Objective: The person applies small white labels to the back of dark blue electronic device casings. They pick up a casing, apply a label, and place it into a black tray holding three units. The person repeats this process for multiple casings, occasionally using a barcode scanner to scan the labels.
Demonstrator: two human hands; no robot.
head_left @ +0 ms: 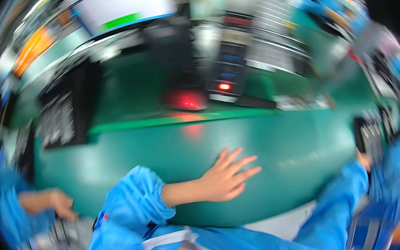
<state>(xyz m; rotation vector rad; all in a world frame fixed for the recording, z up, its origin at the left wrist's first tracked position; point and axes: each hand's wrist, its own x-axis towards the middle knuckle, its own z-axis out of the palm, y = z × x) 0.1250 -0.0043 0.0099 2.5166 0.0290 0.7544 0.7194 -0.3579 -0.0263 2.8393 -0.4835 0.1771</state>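
The picture is blurred, so fine detail is lost. The person's left hand (226, 177) lies flat on the smooth green work surface (281, 149), palm down, fingers (240, 160) spread apart and stretched toward the upper right, gripping nothing. Its forearm comes out of a pushed-up light blue sleeve (134, 201) near the lower middle of the view.

The person's right hand (365, 159) is far out at the right, at the end of a long blue sleeve, and reaches up to a flat black tray with pale rows of parts (369, 137) at the edge of the green surface. The hand touches the tray's lower end, but whether its fingers are closed on it cannot be told from the blur.

Behind the green surface stands a dark upright machine with a glowing red light (224, 86), and a red glow falls on the surface just to its left. Another black tray with pale rows (60, 116) lies at the left. In the lower left corner a co-worker's hand (55, 202), also in a blue sleeve, is at work, well apart from the person's own hands.
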